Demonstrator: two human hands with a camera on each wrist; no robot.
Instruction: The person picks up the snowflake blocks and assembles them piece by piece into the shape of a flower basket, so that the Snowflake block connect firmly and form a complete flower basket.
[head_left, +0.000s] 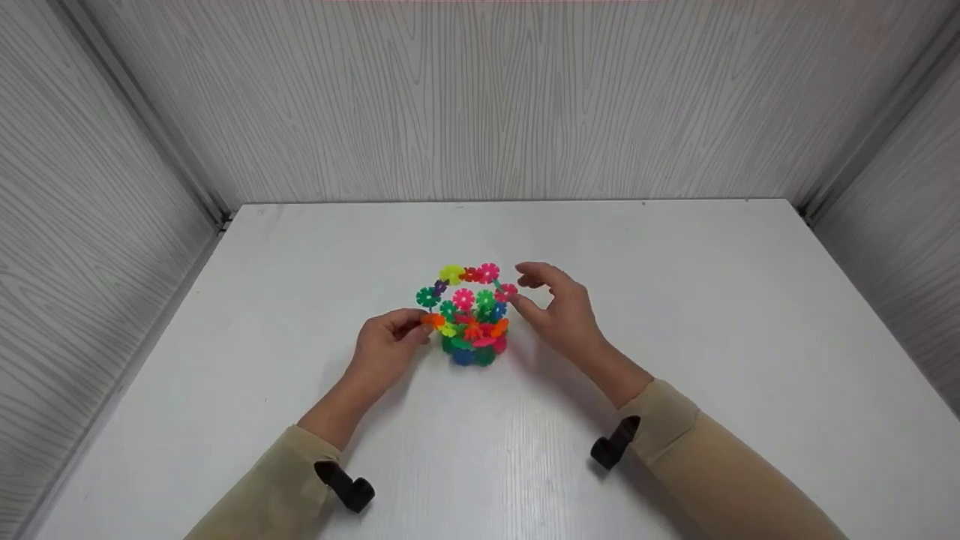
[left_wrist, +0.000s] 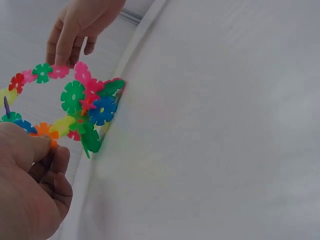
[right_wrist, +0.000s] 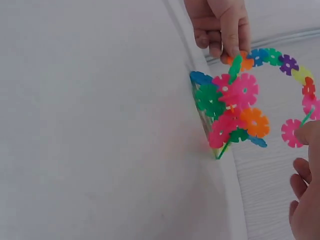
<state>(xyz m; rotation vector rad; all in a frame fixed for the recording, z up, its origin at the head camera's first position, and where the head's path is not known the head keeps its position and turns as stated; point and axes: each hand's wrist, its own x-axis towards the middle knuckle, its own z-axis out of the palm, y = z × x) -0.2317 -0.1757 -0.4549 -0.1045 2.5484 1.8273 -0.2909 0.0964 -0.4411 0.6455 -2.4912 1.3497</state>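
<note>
A small basket-like build (head_left: 474,351) of interlocking plastic snowflake discs, in green, pink, blue, orange and yellow, stands on the table. From its left side a curved chain of discs (head_left: 452,274) arches up and round to the right. My left hand (head_left: 388,341) pinches an orange disc (left_wrist: 44,131) at the chain's left end. On the other side, my right hand (head_left: 566,307) has its thumb at a pink disc (right_wrist: 291,132) on the chain's right end. Its other fingers are bent and spread apart from that disc. In the right wrist view, a gap shows between this pink disc and the build.
The white table (head_left: 675,300) stretches out around the build. Wood-grain panels (head_left: 495,105) stand behind it and along both sides. Each sleeve carries a black wrist mount (head_left: 616,442) near the cuff.
</note>
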